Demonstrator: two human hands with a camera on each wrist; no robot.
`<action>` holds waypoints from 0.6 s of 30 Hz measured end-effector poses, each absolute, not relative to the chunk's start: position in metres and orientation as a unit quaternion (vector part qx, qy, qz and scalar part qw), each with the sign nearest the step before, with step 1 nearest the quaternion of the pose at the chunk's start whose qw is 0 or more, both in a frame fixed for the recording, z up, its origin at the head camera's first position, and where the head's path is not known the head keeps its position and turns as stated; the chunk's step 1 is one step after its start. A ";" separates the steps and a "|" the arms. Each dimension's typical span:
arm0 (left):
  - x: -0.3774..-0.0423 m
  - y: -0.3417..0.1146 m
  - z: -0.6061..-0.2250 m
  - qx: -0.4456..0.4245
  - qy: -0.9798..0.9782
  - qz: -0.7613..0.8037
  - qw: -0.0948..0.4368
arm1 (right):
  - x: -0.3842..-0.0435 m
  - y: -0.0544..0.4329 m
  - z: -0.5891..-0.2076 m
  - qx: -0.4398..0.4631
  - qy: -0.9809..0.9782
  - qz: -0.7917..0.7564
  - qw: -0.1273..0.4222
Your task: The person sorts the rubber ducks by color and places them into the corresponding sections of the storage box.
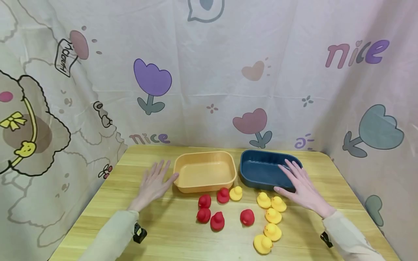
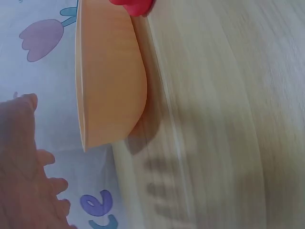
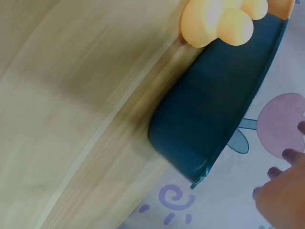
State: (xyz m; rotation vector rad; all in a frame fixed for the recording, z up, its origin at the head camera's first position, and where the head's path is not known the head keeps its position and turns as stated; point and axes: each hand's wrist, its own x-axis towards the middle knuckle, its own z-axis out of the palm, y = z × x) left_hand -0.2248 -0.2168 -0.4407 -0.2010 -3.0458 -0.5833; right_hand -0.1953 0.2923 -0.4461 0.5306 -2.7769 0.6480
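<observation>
My left grip [image 1: 153, 186] hovers toward the left edge of the table [image 1: 176, 235], fingers spread and thumb apart, just beside the left end of a yellow-orange tray [image 1: 205, 174]; from my left wrist I see a gap between hand and tray. My right grip [image 1: 303, 186] is likewise spread wide, above the right end of a navy tray [image 1: 262, 172] toward the table's far right corner, and the right wrist view shows it clear of the rim. Both trays sit side by side near the far edge, their insides bare. Nearer me, around the table's middle, lie five red ducks [image 1: 217, 221]: four bunched below the yellow-orange tray, and one [image 1: 247, 217] apart to their right. Of six yellow ducks, one [image 1: 236, 193] stands beside the topmost red one, just in front of the trays, while five [image 1: 273, 216] trail from the navy tray's front toward me. Light sleeves [image 1: 109, 235] cover my forearms, with a small black device [image 1: 139, 233] at each wrist. A pale printed cloth [image 1: 209, 72] hangs beyond the far edge.
</observation>
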 end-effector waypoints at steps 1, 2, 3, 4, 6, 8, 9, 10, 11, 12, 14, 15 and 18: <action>-0.225 -0.217 -0.441 -0.066 -0.977 -0.203 0.012 | -0.196 0.292 -0.445 0.191 -0.947 0.232 0.117; -0.226 -0.217 -0.441 -0.067 -0.973 -0.220 0.007 | -0.196 0.291 -0.444 0.200 -0.942 0.243 0.113; -0.226 -0.218 -0.441 -0.068 -0.969 -0.239 0.002 | -0.196 0.289 -0.444 0.208 -0.939 0.253 0.111; -0.227 -0.217 -0.442 -0.069 -0.963 -0.260 -0.004 | -0.196 0.287 -0.444 0.216 -0.935 0.259 0.110; -0.229 -0.217 -0.442 -0.067 -0.950 -0.304 -0.020 | -0.195 0.283 -0.444 0.229 -0.928 0.276 0.106; -0.231 -0.217 -0.444 -0.061 -0.937 -0.343 -0.032 | -0.195 0.279 -0.444 0.242 -0.921 0.289 0.103; -0.232 -0.217 -0.445 -0.058 -0.930 -0.362 -0.036 | -0.195 0.276 -0.445 0.248 -0.917 0.294 0.102; -0.233 -0.218 -0.446 -0.056 -0.922 -0.380 -0.038 | -0.195 0.274 -0.445 0.257 -0.914 0.298 0.103; -0.235 -0.218 -0.447 -0.054 -0.915 -0.397 -0.038 | -0.196 0.271 -0.445 0.264 -0.910 0.304 0.102; -0.236 -0.218 -0.448 -0.055 -0.908 -0.414 -0.036 | -0.196 0.269 -0.446 0.272 -0.906 0.307 0.103; -0.239 -0.220 -0.450 -0.057 -0.894 -0.444 -0.032 | -0.196 0.265 -0.446 0.287 -0.900 0.311 0.102; -0.240 -0.220 -0.451 -0.058 -0.887 -0.456 -0.030 | -0.197 0.263 -0.447 0.295 -0.897 0.313 0.103; -0.243 -0.222 -0.453 -0.053 -0.874 -0.482 -0.028 | -0.196 0.258 -0.448 0.314 -0.891 0.314 0.098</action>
